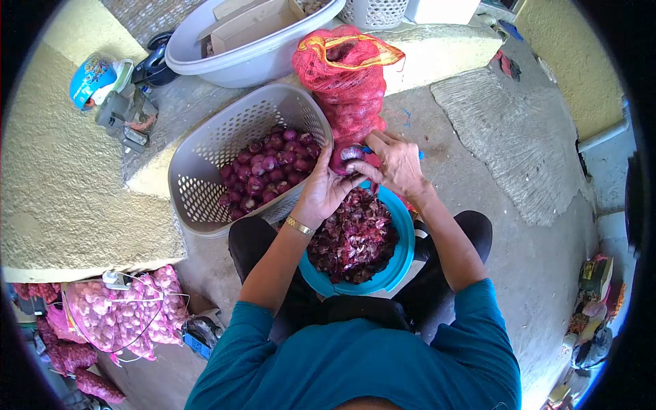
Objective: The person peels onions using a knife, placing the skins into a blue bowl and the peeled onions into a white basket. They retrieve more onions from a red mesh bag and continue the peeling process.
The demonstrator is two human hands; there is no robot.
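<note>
With left hand (324, 190) and right hand (398, 166) both curled tightly around one onion (349, 156), the basket (198, 164) looks about a third filled, and the red sack (345, 82) looks mostly full.

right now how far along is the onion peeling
Partly done. A pile of peeled onions lies in the grey basket, and the teal bowl is heaped with skins. In hand: left hand and right hand hold one onion at the bowl's far edge. Left: the red mesh sack looks largely full.
</note>
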